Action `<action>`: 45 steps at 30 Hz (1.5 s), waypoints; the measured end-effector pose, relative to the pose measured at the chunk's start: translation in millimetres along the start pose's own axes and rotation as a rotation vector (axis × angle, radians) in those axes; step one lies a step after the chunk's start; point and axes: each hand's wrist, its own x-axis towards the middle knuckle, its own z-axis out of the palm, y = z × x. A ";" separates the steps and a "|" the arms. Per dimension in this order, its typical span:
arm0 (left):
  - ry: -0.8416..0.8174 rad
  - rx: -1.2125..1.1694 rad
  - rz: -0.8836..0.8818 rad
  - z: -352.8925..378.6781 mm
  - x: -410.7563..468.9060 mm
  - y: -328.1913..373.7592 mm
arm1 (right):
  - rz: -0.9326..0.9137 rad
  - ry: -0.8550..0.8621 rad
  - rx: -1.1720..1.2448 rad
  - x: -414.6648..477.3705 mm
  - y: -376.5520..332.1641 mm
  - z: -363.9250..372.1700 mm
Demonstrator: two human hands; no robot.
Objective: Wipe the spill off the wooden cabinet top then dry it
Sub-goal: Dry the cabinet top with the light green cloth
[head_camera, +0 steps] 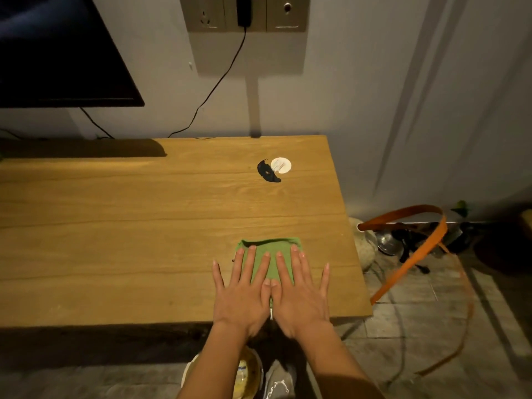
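**Q:** Grip on the folded green cloth (270, 250)?
**A:** No closed grip. Pinned flat beneath the left hand (241, 286) and the right hand (302, 289), fingers straight and spread, nothing pinched or curled round.

**Q:** Position of the glossy black spill (267, 172)?
**A:** Farther back on the light wooden cabinet top (129, 226), well apart from the cloth and touching a small white round disc (281, 165). Not yet reached.

**Q:** Likely failures from here?
**A:** At the hands, probably slipping. With only palm pressure, could leave the cloth behind or bunch it on a forward push. At the spill, likely smearing dark liquid along the wood grain instead of lifting it, if swept in one flat pass. Beyond that, could knock the disc or drive liquid toward the back edge and the thin black cable (218, 82) at the wall.

**Q:** Pose?
**A:** Palms down, thumbs side by side and touching at the centre. Little fingers splayed off the cloth onto bare wood. Wrists over the cabinet's front edge near its right corner. Forearms entering from below, converging slightly toward the cloth.
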 end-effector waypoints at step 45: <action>0.090 -0.010 -0.050 -25.2 147.0 31.7 | -0.047 0.147 0.046 137.5 54.5 -40.2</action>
